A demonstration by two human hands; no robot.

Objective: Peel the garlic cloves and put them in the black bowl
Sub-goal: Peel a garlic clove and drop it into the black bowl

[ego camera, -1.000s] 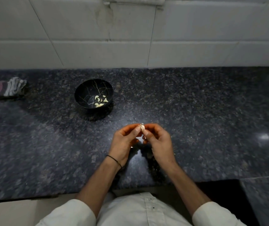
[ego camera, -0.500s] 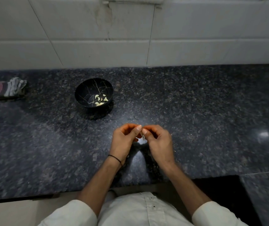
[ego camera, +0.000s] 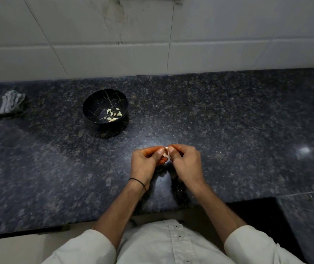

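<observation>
Kitchen. Speckled granite surface (ego camera: pixel 238 130) under left grip (ego camera: pixel 145 162), white wall tiles (ego camera: pixel 219 56) beyond it, black bowl (ego camera: pixel 97 103) of peeled garlic cloves (ego camera: pixel 112 116) beyond-left.

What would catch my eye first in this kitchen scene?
The left hand and right hand meet over the near middle of the dark granite counter, pinching a garlic clove between them. Beyond them to the left stands the black bowl holding a few peeled cloves; a folded cloth lies far left.

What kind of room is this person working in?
Most likely a home kitchen: a dark speckled granite countertop against a white tiled wall, with peeled garlic cloves in a round black bowl.
</observation>
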